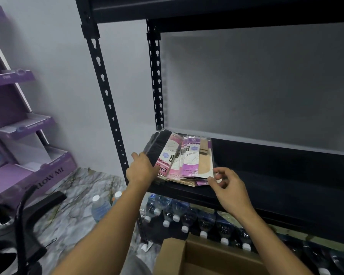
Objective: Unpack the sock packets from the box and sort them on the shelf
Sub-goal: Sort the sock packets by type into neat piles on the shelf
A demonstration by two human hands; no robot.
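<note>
Head view: I am steadying the packets, lying fanned at the shelf's front left corner, left hand against their side, its grip hidden, right hand loosely curled and empty beside them; sorting is remaining, box interior unseen.

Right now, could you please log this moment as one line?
left hand: on black packet; right hand: empty, by purple packet; pile: on shelf

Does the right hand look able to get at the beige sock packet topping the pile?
Probably yes. The right hand is right at the near corner of the beige sock packet with nothing between them, and the left hand is at the opposite side of the pile, out of its way.
</note>
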